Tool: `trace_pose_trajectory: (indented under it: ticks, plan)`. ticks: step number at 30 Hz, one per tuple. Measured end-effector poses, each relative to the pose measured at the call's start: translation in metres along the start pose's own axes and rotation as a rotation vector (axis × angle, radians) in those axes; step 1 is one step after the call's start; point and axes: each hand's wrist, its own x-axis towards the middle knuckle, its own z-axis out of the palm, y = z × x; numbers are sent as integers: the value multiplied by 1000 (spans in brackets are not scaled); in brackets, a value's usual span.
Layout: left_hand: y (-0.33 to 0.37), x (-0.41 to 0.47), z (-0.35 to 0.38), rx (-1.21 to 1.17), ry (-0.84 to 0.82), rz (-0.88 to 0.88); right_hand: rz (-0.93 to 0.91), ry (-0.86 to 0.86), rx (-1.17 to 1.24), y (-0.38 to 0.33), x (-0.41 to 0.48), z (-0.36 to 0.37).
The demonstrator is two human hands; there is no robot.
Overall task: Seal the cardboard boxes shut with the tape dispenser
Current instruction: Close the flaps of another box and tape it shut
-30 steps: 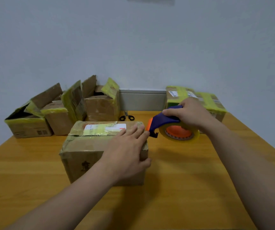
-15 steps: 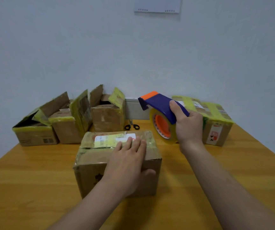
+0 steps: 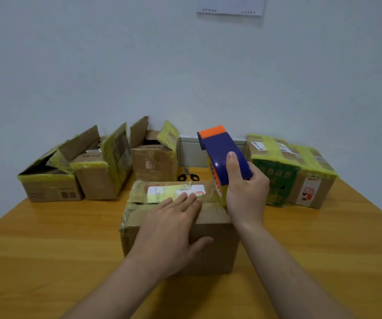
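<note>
1. Cardboard box [image 3: 217, 249] sits closed at the near middle of the counter [image 3: 47, 249]. The left grip [image 3: 174, 229] lies flat on its lid, fingers straight and released, likely pinning the flaps.
2. The right grip [image 3: 245, 194] clenches the tape dispenser [image 3: 222, 153], upright at the box's far right edge, probably ready to start a strip.
3. Behind are scissors [image 3: 187, 176], open boxes [image 3: 98, 178] on the left and taped boxes [image 3: 289, 171] on the right.
</note>
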Motion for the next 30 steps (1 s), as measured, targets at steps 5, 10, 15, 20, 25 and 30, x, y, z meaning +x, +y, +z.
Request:
trace_pose_trajectory:
  ticks: [5, 10, 15, 20, 25, 30]
  plan:
    - [-9, -8, -8, 106, -35, -21, -43, 2, -32, 2, 0, 0]
    - [-10, -10, -11, 180, -36, -63, -70, -22, -69, 2, -2, 1]
    - [-11, -18, -12, 193, -44, -126, -75, -8, -68, 3, -2, 0]
    - [-13, -16, -14, 148, -66, -186, -88, -20, -84, 3, -3, 1]
    - [-18, -24, -7, 183, -67, -244, -78, -16, -65, 5, -1, 1]
    - [-27, -18, -12, 177, -44, -225, -87, -26, -89, 5, -2, 1]
